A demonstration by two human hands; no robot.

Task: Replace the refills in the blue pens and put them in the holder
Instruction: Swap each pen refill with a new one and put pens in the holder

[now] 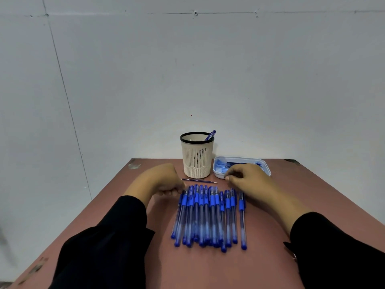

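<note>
Resting on the reddish-brown table, my two hands flank the far end of a row of blue pens. The pens lie side by side, touching or overlapping, with caps toward the wall and clear barrels running back toward me; one pen at the right edge sits slightly apart from the rest. My left hand is placed at the left end of the row, fingers curled under, with the fingertips touching or just beside the cap of the outermost pen; whether they actually pinch that cap I cannot tell. My right hand lies palm down at the right end of the row, its fingers bent inward near the front rim of the white tray; whether they hold anything I cannot tell. The tray sits just right of the holder and contains blue refills, partly hidden by my right hand. The holder is a cream slotted cup with a black rim, standing upright near the far table edge, with one blue pen leaning against its right rim. A single loose refill lies flat on the table between the holder and the pen row. Both forearms are covered by dark sleeves.
</note>
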